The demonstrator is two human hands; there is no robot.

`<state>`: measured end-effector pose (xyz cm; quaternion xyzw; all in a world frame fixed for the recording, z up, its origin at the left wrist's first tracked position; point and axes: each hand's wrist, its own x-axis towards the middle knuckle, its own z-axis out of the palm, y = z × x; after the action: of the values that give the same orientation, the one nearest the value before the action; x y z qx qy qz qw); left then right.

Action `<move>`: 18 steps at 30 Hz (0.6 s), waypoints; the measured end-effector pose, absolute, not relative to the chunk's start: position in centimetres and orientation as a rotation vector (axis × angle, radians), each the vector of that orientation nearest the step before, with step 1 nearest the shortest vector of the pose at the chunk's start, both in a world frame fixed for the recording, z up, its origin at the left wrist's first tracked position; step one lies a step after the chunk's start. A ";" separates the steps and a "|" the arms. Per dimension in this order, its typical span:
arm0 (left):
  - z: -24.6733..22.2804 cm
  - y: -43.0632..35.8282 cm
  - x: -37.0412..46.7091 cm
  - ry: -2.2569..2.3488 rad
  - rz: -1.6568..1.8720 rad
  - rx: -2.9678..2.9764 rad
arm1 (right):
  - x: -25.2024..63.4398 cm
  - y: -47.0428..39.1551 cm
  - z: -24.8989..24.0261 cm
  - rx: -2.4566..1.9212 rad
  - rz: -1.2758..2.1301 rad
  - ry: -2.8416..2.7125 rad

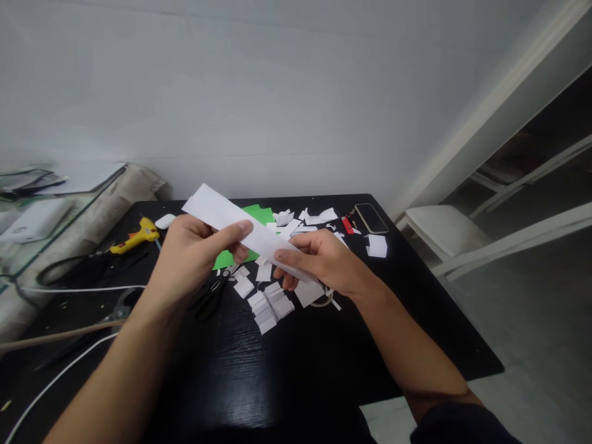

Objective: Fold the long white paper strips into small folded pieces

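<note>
From where I stand, the person has a white paper strip (215, 209) up in the air over the green paper (259, 216) that lies on the black worktop (361, 345); the strip slants and hides part of that green. The left hand (197, 246) pinches it around the middle, thumb on top, and the right hand (324, 256) grips it toward the lower end, thumb flat on the face. I'd judge it next to weightless, a little stiff along its length but quick to crease or tear, and dry enough not to slip. It seems best taken by thumb and fingertips close to the long edges, lightly, at two spots so that neither end droops. Loose paper scraps (319, 217) lie to the right of the green paper, the phone (371, 218) farther right, the yellow glue gun (139, 235) to its left, and black scissors (210, 296) just in front of it.
</note>
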<state>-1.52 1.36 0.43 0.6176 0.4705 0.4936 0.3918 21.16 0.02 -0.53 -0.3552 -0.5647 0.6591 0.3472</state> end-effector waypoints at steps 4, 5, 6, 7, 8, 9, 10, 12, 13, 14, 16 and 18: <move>0.2 1.2 -0.8 1.132 1.046 1.576 | 21.0 -0.1 -0.5 -0.931 1.683 -1.469; 0.2 1.1 -0.6 1.103 0.996 1.569 | 21.0 -0.1 -0.6 -0.930 1.671 -1.469; 0.2 1.1 -0.5 1.077 0.965 1.555 | 21.0 -0.1 -0.6 -0.931 1.662 -1.470; 0.2 1.1 -0.4 1.057 0.957 1.536 | 21.0 -0.1 -0.6 -0.932 1.656 -1.474; 0.2 1.0 -0.4 1.043 0.958 1.517 | 21.0 -0.1 -0.7 -0.936 1.652 -1.481; 0.3 1.0 -0.4 1.037 0.961 1.502 | 21.0 -0.1 -0.7 -0.939 1.650 -1.491; 0.3 1.0 -0.4 1.037 0.965 1.492 | 21.0 -0.1 -0.7 -0.939 1.646 -1.498; 0.3 1.1 -0.7 1.046 0.967 1.493 | 21.0 0.0 -0.7 -0.931 1.633 -1.503; 0.4 1.1 -0.8 1.053 0.961 1.502 | 21.0 0.0 -0.7 -0.927 1.626 -1.502; 0.4 1.1 -0.9 1.062 0.952 1.515 | 21.0 0.0 -0.7 -0.923 1.619 -1.499; 0.5 1.1 -1.0 1.081 0.921 1.547 | 20.9 -0.1 -0.7 -0.919 1.609 -1.497; 0.6 1.2 -1.1 1.094 0.893 1.572 | 20.9 -0.1 -0.7 -0.931 1.604 -1.501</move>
<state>-1.07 1.16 0.60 0.6476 0.4506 0.3680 0.4921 20.93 -0.08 -0.69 -0.3627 -0.5846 0.6249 0.3691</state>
